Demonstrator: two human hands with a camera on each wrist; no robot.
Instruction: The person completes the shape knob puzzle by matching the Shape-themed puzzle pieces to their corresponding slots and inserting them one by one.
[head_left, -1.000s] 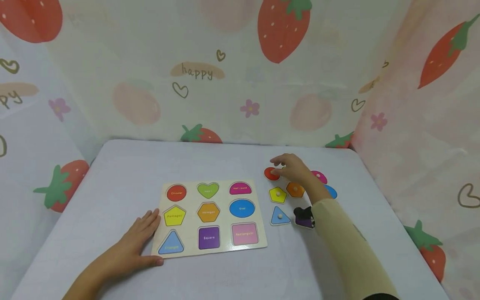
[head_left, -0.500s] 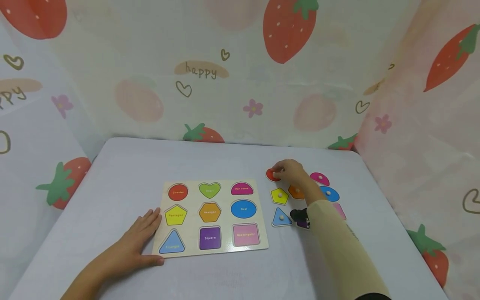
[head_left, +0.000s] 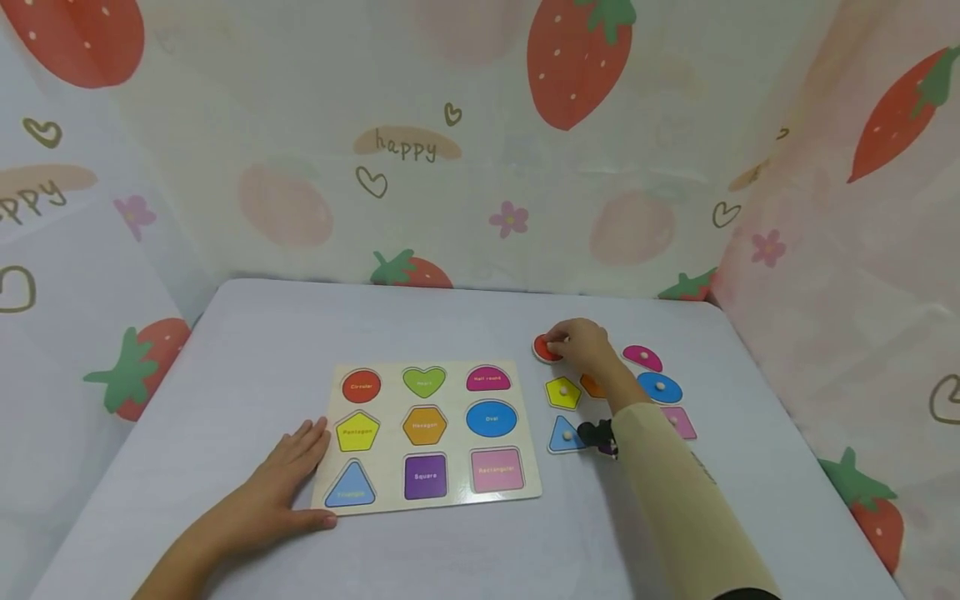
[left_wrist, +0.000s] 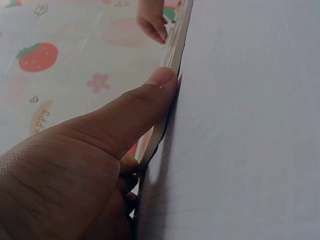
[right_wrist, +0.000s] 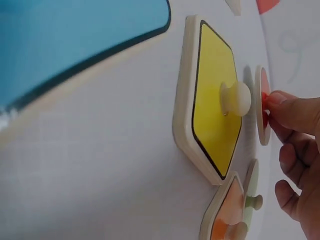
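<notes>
Right hand (head_left: 581, 343): thumb and index finger pinch the red circular piece (head_left: 540, 347) at the middle of its face. In the head view the piece sits at the fingertips, just left of the hand, which covers part of it. In the right wrist view the face is turned toward the thumb; the remaining fingers are bent and apart from the piece. Contact between piece and tabletop (head_left: 420, 550): cannot tell.

Red circular piece lies beyond the far right corner of the board (head_left: 456, 400), well apart from the left hand (head_left: 281, 479), with the board between.

Left hand: fingers extended, thumb spread away from them. Fingers touch the board's left edge; thumb rests at its near left corner, and the left wrist view shows the thumb against the side of the board.

Around the right hand: yellow pentagon piece (head_left: 557, 395) near, on the person's side of the red one; orange hexagon piece (head_left: 590, 385) partly hidden under the wrist; light green piece (right_wrist: 254, 175) visible in the right wrist view only. Right of the arm: magenta half-round piece (head_left: 638, 355), blue oval piece (head_left: 651, 385), pink rectangular piece (head_left: 684, 423). Blue triangle piece (head_left: 561, 438) lies nearer the person, partly behind a black wrist device (head_left: 596, 432).
</notes>
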